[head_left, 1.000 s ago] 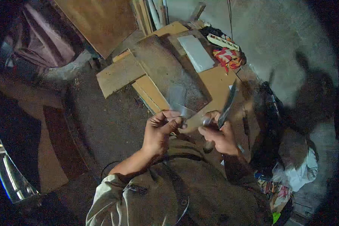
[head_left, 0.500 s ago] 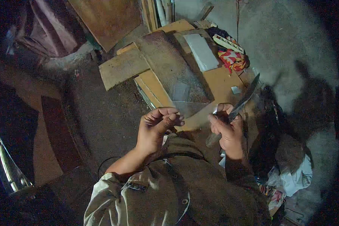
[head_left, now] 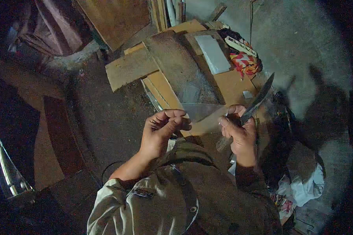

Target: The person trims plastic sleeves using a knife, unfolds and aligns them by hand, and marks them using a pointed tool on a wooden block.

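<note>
My left hand (head_left: 162, 131) is closed, thumb and fingers pinching one side of a thin clear sheet (head_left: 204, 112). The sheet is see-through, and I cannot tell whether it is plastic or glass. My right hand (head_left: 239, 131) is wrapped round a knife, its dark curved blade (head_left: 263, 93) pointing up and away to the right. The knife's handle (head_left: 223, 144) sticks out below that hand. The thumb and a finger of my right hand also meet the sheet's other side, so it stretches between both hands.
Boards and cardboard (head_left: 133, 68) lie in a pile ahead, with a white flat piece (head_left: 213, 54) and a red-and-yellow cloth (head_left: 246, 64) on top. White plastic bags (head_left: 308, 186) lie at lower right. A concrete wall (head_left: 302, 35) stands to the right.
The view has shifted slightly, so the pile sits a little further right. Both hands keep nearly the same pose, with the sheet and knife still in them.
</note>
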Available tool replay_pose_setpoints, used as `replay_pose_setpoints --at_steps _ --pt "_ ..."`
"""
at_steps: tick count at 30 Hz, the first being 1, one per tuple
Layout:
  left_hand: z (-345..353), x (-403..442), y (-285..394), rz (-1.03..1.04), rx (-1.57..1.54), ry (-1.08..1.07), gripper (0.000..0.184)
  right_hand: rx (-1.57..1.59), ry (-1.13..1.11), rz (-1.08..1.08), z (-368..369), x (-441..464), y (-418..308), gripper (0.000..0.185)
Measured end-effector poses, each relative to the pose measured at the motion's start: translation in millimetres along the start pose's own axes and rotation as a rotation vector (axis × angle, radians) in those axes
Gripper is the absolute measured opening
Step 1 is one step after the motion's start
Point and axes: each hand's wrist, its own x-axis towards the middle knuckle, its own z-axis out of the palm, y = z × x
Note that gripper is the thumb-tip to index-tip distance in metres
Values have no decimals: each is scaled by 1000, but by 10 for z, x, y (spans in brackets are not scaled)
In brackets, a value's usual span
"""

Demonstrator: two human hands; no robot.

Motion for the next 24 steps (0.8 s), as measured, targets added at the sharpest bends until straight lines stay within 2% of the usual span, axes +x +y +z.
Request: replay_pose_setpoints --at_steps 6,8,9,11,12,13,15,16,17,19,20,21,23,24 --pt "15 4 -43 51 108 -51 23 25 -7 36 -45 11 33 24" --pt "82 -11 -37 204 145 -27 21 -5 2 5 -62 17 73 26" --pt "113 -20 -39 205 147 -29 21 -4 3 3 -46 12 85 26" --pt "157 -41 -43 429 433 38 18 53 112 -82 4 -11 114 28" --pt "141 -51 -77 493 566 81 19 43 49 -2 -74 -35 146 29" --pt "136 -44 -55 493 567 79 19 44 50 -4 -70 -69 168 29" --pt "126 -33 -1 1018 1337 -36 27 213 -36 27 -41 -147 199 29" --pt "130 -35 -33 1054 1345 -83 31 245 -53 180 -21 -192 159 35" --pt "147 -32 -34 1056 1344 -89 31 247 -49 178 -10 -205 179 35" --pt "186 -27 -32 1195 1437 -235 31 349 -28 193 -12 -208 247 37" --pt "171 -20 -70 1246 1486 -268 32 364 -134 247 -73 -179 249 32" --pt "176 -27 -87 1249 1488 -273 32 367 -132 243 -60 -172 245 32" --pt "173 -40 -99 1227 1506 -339 33 175 -72 83 2 -168 229 24" --pt "151 -18 -127 1251 1465 -350 35 -43 -150 24 -55 -147 206 17"
